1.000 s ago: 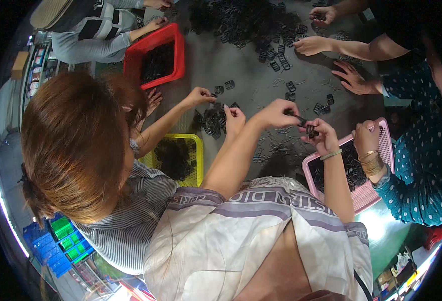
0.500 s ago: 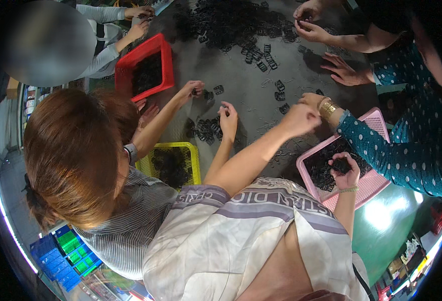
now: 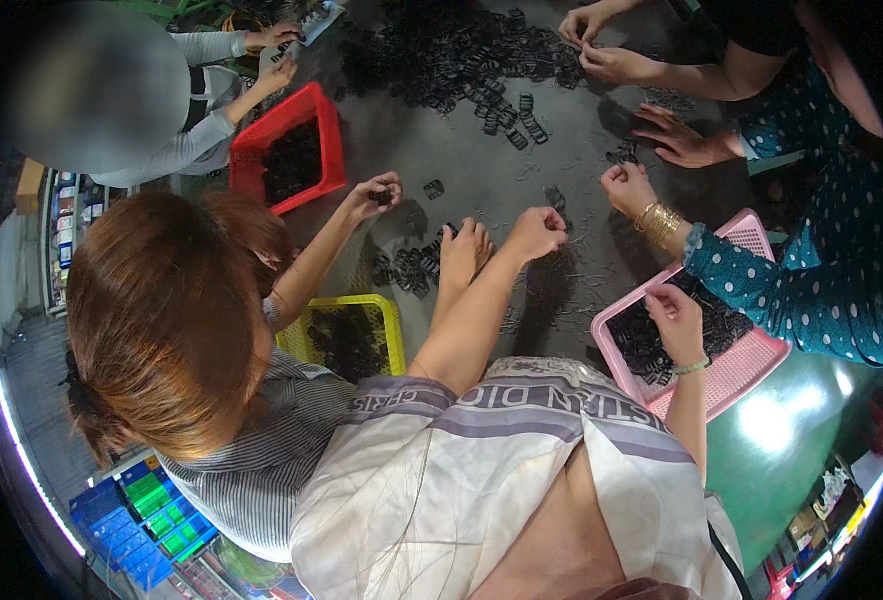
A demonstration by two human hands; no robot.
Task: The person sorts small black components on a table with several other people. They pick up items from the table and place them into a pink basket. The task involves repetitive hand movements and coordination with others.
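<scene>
Over the grey table, my left hand (image 3: pixel 536 234) is closed, fingertips pressed together; what they hold, if anything, is hidden. A small black slotted plastic piece (image 3: pixel 556 200) lies just beyond it. Another person's hand (image 3: pixel 466 248) is right beside my left forearm, at a cluster of black plastic pieces (image 3: pixel 413 265). My right hand (image 3: pixel 678 318) hangs above a pink basket (image 3: pixel 616 365), with bent fingers drawn together. No dark clump shows in it, and anything between its fingertips is too small to tell. Black pieces (image 3: pixel 646 345) fill part of the basket.
A large heap of black pieces (image 3: pixel 451 55) covers the table's far side. A red crate (image 3: pixel 336 150) and a yellow basket (image 3: pixel 394 340) stand to the left. Co-workers' hands surround the table; a braceleted hand (image 3: pixel 629 188) is close beyond the pink basket. Thin scraps lie scattered about.
My left hand has moved left and away from the braceleted hand. The dark clump in my right hand is gone from it, and that hand has risen slightly with its fingers turned down.
</scene>
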